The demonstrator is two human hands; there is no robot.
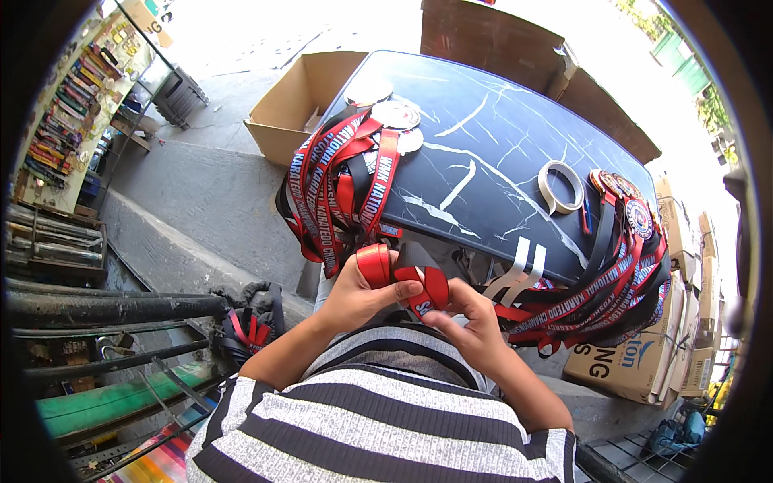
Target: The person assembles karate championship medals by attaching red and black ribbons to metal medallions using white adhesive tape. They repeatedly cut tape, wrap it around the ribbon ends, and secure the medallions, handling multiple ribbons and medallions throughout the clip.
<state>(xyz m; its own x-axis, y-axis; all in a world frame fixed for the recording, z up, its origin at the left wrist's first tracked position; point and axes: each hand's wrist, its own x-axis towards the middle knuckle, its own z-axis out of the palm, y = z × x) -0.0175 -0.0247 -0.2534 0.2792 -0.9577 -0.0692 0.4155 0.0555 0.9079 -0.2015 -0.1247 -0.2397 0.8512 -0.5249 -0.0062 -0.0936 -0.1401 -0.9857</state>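
Note:
In front of my body, a red and black medal ribbon [432, 283] is folded into loops between my hands. My left hand [354, 296] grips one looped part, thumb pressed across it. With thumb and fingers, my right hand [469, 320] pinches the other side. Just beyond the left hand, a bundle of printed red and black ribbons [334, 181] droops over the table edge, its silver medals [396, 114] lying on top. A second ribbon bundle [600, 302] hangs off the right end, with bronze-coloured and silver medals [638, 217].
On the black marble-patterned table [483, 153] lie a tape roll [547, 190] and a pen [586, 216]. Tape strips [519, 274] hang from its near edge. Open cardboard boxes [274, 121] stand behind; more cartons [616, 366] are at right. Metal rails [121, 310] run along the left.

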